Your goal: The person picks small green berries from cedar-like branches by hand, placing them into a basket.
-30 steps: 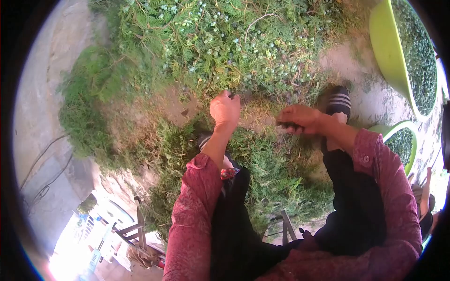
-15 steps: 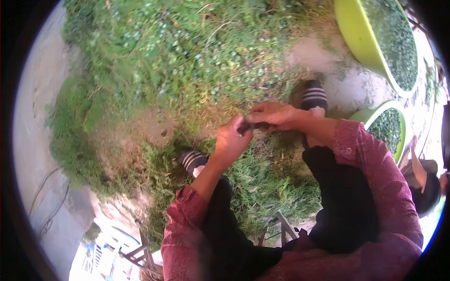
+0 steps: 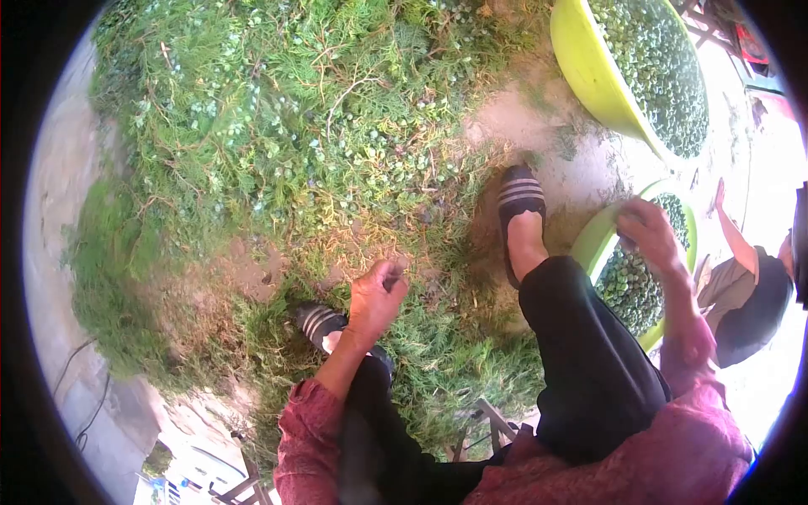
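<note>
My left hand (image 3: 377, 299) is closed above the cut greenery, thumb against curled fingers; whatever it may hold is hidden. Out to the right, my right hand (image 3: 652, 236) hangs over the small green basin (image 3: 596, 240), near its rim. Its fingers are bent together and point down, with something small and dark under the fingertips that I cannot make out. Small round green cones (image 3: 631, 290) fill much of that basin. In front of me spreads a thick heap of conifer branches (image 3: 278, 126) dotted with pale bluish-green cones.
A larger yellow-green basin (image 3: 581, 71), full of similar cones, stands at the upper right. Striped black shoes (image 3: 520, 198) are on my feet among the branches. Another person (image 3: 741, 295) is at the far right. A dark cable (image 3: 93, 396) lies at the left.
My hands were together over the branches and are now apart. The right hand has moved right to the small basin; the left has dropped slightly down and left. The view has shifted too.
</note>
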Available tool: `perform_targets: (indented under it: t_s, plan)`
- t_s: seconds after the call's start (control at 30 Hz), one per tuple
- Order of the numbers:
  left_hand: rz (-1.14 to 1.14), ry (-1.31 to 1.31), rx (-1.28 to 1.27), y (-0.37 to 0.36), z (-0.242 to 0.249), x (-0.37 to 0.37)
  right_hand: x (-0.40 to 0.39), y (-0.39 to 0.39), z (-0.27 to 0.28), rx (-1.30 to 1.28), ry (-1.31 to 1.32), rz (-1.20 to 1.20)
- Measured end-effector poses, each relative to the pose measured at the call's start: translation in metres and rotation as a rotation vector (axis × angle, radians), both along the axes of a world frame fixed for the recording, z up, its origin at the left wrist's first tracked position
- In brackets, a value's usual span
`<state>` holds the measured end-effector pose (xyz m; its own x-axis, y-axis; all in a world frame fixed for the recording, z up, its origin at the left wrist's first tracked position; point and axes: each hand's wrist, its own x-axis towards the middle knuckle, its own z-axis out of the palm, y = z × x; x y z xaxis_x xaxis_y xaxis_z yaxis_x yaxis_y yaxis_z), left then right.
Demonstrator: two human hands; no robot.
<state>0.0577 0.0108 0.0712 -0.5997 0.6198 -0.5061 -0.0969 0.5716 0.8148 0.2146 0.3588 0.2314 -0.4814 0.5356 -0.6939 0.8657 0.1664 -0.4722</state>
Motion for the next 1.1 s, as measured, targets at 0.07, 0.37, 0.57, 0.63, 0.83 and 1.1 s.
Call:
perform_targets:
  t_s: [0.07,0.37,0.57,0.63,0.83,1.1]
  plan:
    - [-0.028,-0.025,-0.026,-0.002,0.0,0.004,0.057,0.023,0.015,0.27,-0.179,0.542]
    - [-0.56,0.422,-0.109,0.035,0.016,0.002,-0.054,-0.042,-0.059,0.226,0.238,0.662]
    - [-0.75,0.517,-0.247,0.056,-0.005,-0.001,-0.099,-0.1,-0.147,0.313,-0.01,1.008]
    - [-0.835,0.57,-0.3,0.05,-0.004,0.008,-0.081,-0.11,-0.163,0.286,-0.047,1.076]
    - [-0.934,0.555,-0.19,0.007,0.001,0.035,-0.079,-0.098,-0.177,-0.027,0.28,1.04]
    - [-0.804,0.537,-0.108,0.008,0.005,0.032,-0.136,-0.065,-0.212,0.436,0.422,0.653]
